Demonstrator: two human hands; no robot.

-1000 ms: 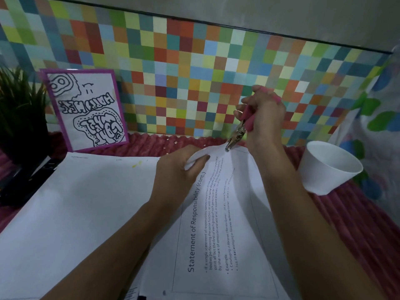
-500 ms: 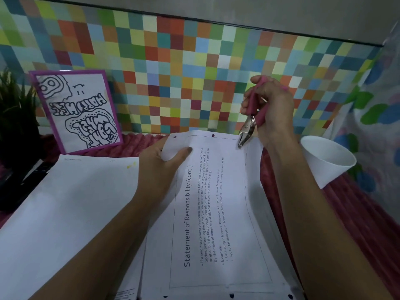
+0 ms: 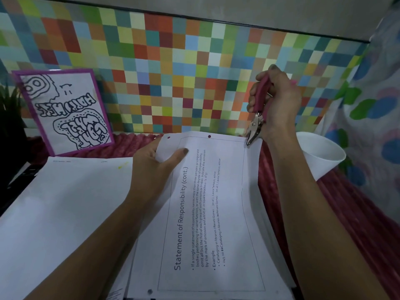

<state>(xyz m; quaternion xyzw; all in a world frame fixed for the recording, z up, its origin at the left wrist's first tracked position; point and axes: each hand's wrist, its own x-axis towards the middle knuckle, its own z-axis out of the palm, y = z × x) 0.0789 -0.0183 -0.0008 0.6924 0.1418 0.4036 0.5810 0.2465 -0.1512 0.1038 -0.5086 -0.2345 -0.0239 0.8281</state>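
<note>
Two holes [image 3: 209, 136] dot the sheet's [image 3: 212, 213] far edge — punch [image 3: 256, 124] at its corner.

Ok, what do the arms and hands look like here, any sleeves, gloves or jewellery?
The left hand and the right hand wear no gloves, and no ring, watch or bracelet is visible. Behind them both arms are bare down to the picture's edge; no sleeves or cuffs show. The nails look dark, perhaps polish, but the light is too dim to be sure.

The hole punch [image 3: 257, 121] has moved right along the flattened sheet [image 3: 216, 213]
</note>
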